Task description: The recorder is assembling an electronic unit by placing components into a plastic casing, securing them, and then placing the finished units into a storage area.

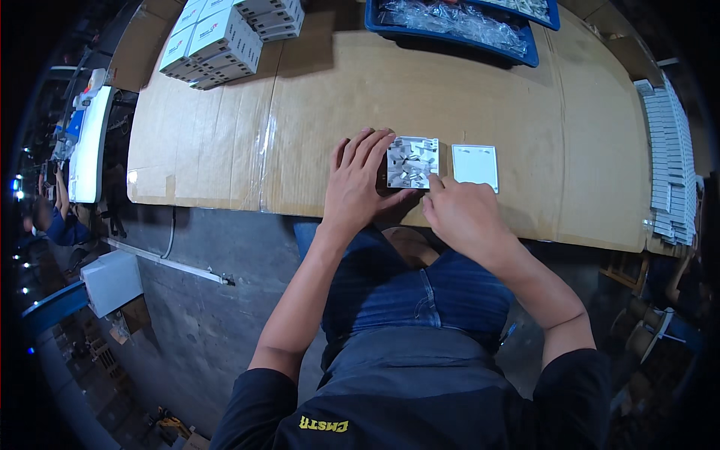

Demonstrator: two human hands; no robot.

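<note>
A small white square plastic box (413, 180) lies uncovered on the cardboard-topped table near its front edge. Inside it are pale moulded parts and several shiny pieces, too small to name. My left hand (352, 184) grips the box along its left side, with fingers at the far left corner and the thumb near the front. My right hand (466, 219) is closed, its curled fingertips at the box's near right corner; whatever they pinch, if anything, is hidden. Just beyond that hand, a flat white square cover (475, 165) rests on the cardboard, apart from the box.
White cartons (217, 41) are stacked at the far left of the table (322, 97). Blue trays (450, 45) with clear plastic bags and small pale parts stand at the far side. Rows of white pieces (670, 165) line the right edge. Another person (64, 217) is at far left.
</note>
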